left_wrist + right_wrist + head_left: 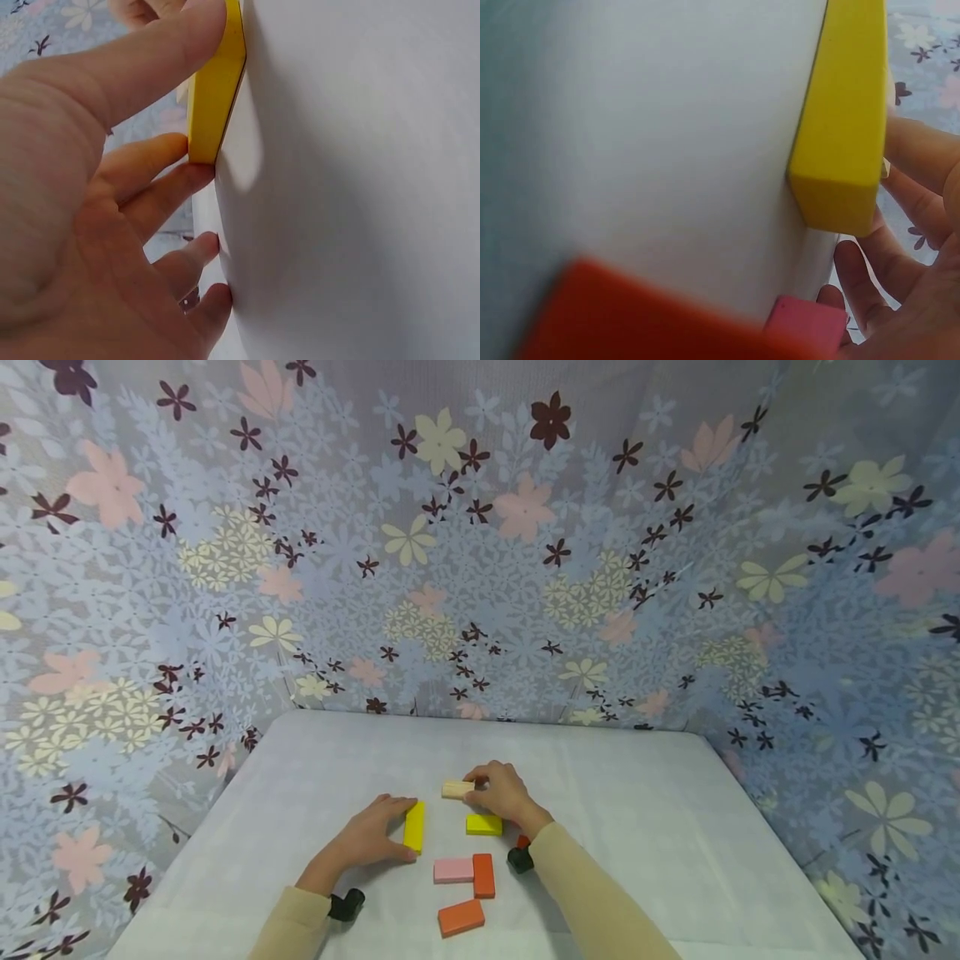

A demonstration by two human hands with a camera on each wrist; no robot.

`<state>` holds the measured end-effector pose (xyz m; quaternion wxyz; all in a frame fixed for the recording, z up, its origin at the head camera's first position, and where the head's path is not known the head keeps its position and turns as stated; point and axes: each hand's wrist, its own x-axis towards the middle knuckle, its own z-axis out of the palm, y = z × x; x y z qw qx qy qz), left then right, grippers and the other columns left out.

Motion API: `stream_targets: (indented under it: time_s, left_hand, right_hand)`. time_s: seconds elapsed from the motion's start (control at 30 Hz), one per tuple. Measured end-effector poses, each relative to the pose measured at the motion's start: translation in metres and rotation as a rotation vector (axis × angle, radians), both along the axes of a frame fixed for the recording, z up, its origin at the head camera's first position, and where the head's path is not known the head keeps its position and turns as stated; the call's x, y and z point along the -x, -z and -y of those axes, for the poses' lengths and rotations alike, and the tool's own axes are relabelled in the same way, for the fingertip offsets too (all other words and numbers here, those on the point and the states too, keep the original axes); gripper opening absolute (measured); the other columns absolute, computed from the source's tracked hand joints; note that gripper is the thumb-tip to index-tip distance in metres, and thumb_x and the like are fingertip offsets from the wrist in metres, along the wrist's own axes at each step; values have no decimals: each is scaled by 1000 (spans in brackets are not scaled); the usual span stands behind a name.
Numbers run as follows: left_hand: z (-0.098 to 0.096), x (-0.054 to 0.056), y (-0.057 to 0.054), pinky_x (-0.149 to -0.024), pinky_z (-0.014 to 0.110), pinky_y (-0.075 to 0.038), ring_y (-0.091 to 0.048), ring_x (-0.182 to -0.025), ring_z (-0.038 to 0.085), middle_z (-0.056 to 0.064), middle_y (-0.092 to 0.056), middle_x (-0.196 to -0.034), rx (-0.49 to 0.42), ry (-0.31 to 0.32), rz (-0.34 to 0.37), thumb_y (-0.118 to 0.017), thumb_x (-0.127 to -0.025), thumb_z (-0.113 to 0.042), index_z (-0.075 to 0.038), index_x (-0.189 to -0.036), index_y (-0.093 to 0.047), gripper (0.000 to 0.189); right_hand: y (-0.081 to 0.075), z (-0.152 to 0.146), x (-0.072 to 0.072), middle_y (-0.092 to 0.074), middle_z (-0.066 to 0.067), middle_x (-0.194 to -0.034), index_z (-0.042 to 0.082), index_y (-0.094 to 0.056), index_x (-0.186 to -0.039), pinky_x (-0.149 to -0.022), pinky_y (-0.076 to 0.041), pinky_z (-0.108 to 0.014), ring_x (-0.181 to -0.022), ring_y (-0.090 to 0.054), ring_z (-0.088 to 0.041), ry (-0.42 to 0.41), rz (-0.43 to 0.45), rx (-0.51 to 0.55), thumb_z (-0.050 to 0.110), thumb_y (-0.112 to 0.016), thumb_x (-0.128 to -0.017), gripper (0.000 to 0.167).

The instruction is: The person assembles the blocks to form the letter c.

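My left hand (371, 833) holds a long yellow block (414, 827) by its two ends, thumb at the near end and fingers at the far one. The left wrist view shows the thumb and fingertips against this yellow block (216, 105), low over the white surface. Farther back, my right hand (501, 793) grips the right end of a plain wooden block (456, 789) between thumb and fingers. Just nearer to me lies a second yellow block (483, 825). In the right wrist view this yellow block (844, 112) hides most of the wooden one and part of the right hand (907, 277).
A pink block (453, 871) touches an upright-lying red block (483, 877); an orange block (461, 918) lies nearer. Beside the right wrist a red piece (522, 842) is mostly hidden. A pink block end (806, 322) shows near the right fingers. Flowered curtains (480, 568) enclose the white table (600, 768).
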<state>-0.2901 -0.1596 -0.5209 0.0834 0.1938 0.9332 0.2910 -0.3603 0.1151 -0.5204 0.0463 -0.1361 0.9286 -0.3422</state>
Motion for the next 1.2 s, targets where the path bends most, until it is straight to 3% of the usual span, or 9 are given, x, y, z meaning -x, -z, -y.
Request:
stream_targets:
  time_s: [0.3,0.67,0.9,1.2]
  left_hand:
    - [22,-5,1,-115,60,-27,-32,-145,36,5,-48,-152,-29,-17,51,-91,-73,-40,-17,-149,-51,89]
    - [36,-5,10,-116,67,-14,-12,-151,41,7,-33,-162,-181,37,91,-87,-78,-41,-14,-155,-41,94]
    - [35,-6,11,-114,69,-18,-16,-150,42,13,-32,-161,-183,-22,105,-87,-77,-44,-18,-153,-45,91]
    - [36,-5,15,-112,71,-18,-17,-149,45,20,-27,-162,-193,-28,129,-85,-78,-46,-21,-154,-45,90]
  right_hand:
    - [4,-1,2,-60,3,-102,26,-75,-111,-91,-47,-44,-97,-52,-21,-14,-1,5,29,-80,-89,23]
    - [6,-4,3,-60,2,-102,28,-75,-108,-92,-46,-47,-99,-49,-23,-14,6,36,30,-80,-88,21]
    - [5,-1,2,-63,3,-105,26,-73,-104,-93,-48,-45,-98,-54,-21,1,26,110,24,-83,-86,21]
    - [6,-1,0,-66,1,-94,19,-73,-102,-81,-52,-37,-87,-58,-20,49,43,241,7,-81,-84,23]
